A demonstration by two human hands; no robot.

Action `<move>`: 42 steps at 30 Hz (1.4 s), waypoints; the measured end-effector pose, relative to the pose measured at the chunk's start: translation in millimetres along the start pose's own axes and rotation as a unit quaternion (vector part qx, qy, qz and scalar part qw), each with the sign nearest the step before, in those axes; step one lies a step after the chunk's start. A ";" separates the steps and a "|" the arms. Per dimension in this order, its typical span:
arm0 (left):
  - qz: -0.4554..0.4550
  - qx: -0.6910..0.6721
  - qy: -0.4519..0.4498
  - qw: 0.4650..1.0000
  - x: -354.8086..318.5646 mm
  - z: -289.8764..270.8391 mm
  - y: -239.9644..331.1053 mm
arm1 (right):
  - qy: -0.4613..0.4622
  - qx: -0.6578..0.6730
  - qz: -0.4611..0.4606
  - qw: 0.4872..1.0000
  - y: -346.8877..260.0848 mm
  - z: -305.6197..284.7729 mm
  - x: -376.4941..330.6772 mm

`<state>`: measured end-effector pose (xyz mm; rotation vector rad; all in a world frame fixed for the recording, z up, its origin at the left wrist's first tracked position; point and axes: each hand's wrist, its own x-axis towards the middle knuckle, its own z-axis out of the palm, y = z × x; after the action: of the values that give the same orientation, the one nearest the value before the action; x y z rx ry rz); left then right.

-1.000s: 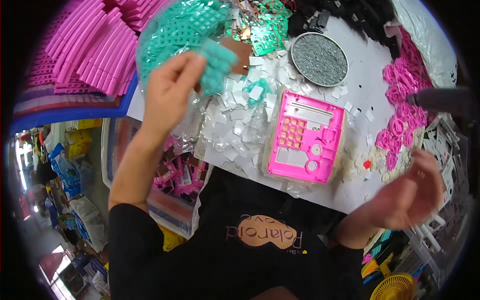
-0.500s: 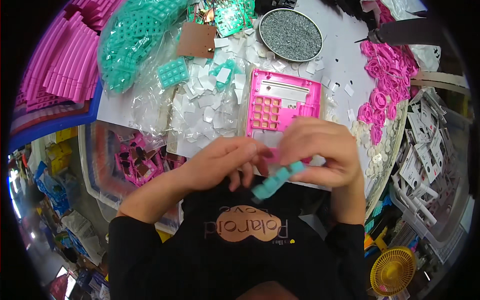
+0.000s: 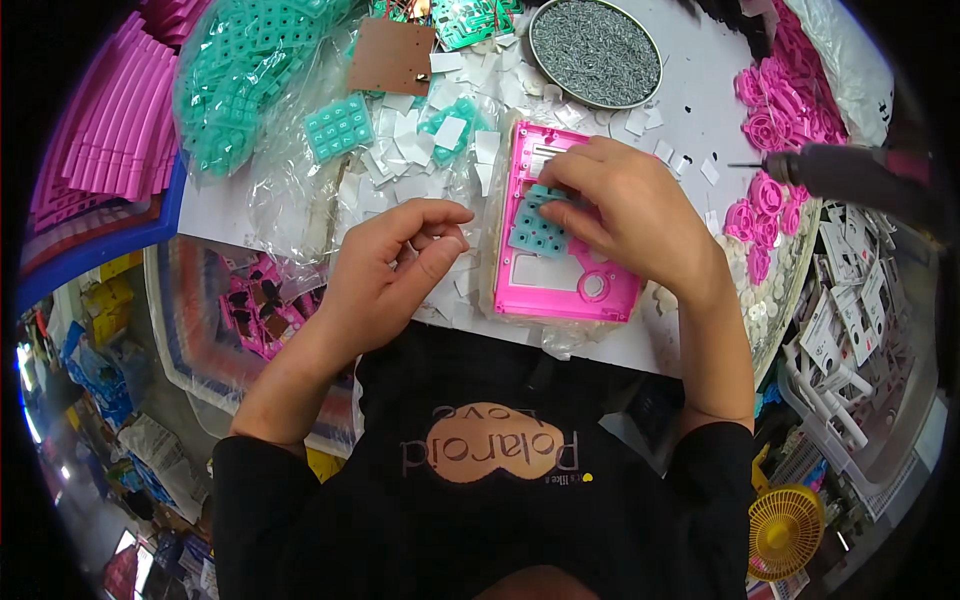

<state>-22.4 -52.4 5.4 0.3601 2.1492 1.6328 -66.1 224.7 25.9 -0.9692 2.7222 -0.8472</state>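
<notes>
A pink plastic housing point(image 3: 545, 300) lies open side up at the table's front, on a padded block wrapped in clear plastic. Over its grid of square holes sits a teal rubber keypad point(image 3: 537, 233). My right hand point(image 3: 640, 205) reaches across the housing from the right and grips the keypad's upper part between thumb and fingers; its fingertips are partly hidden. Just left of the housing hovers my left hand point(image 3: 385, 268), empty, with thumb and index finger apart and the other fingers loosely curled.
Beyond the housing stands a round tin of screws point(image 3: 597, 55). Loose white pieces, another teal keypad point(image 3: 339, 128) and a brown board point(image 3: 391, 56) lie to its left. A bag of teal keypads point(image 3: 235, 80) is farther left. At right hangs a dark screwdriver point(image 3: 850, 180) near pink rings point(image 3: 765, 210).
My right hand has carried the teal keypad forward from near my body onto the pink housing. My left hand has drawn away to the left of the housing.
</notes>
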 end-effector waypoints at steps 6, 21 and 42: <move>-0.022 0.027 -0.028 0.999 -0.2 -9.5 4.7 | 0.040 -0.022 0.038 0.998 -5.9 1.9 -0.9; 0.075 0.569 0.207 0.792 104.5 -77.7 19.6 | -0.055 -0.146 0.081 0.984 -58.6 42.6 -52.2; 0.339 0.391 0.327 0.791 97.3 -54.2 66.2 | 0.205 0.417 0.080 0.882 -39.1 -0.5 -4.3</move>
<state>-136.6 -37.0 64.6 1.0298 3.5147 1.1187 -41.6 202.7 47.5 -0.3906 2.2149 -2.1113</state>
